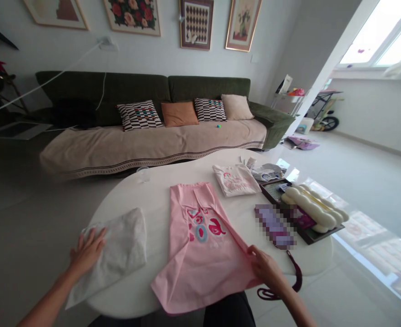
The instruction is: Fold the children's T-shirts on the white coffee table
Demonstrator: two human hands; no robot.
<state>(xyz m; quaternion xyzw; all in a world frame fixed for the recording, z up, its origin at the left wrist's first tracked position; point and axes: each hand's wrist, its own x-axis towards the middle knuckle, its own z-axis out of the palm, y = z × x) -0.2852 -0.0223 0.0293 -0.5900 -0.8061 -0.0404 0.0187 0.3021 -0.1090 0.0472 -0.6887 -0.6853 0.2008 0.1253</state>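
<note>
A pink shirt with a red and blue print lies on the white table, its sides partly folded in over the print and its lower edge at the table's front. My right hand pinches the shirt's right edge. Fingers spread, my left hand rests flat on a greyish-white flat piece at the table's left edge; whether it is cloth or a bag I cannot tell. Part of that piece hangs past the rim. Behind the pink shirt lies a folded white shirt with a pink print.
On the right, a dark tray holds a cream bumpy object. Beside it lies a purple item, blurred out, with a dark tasselled cord. A clear cup stands at the back left. A sofa is behind the table.
</note>
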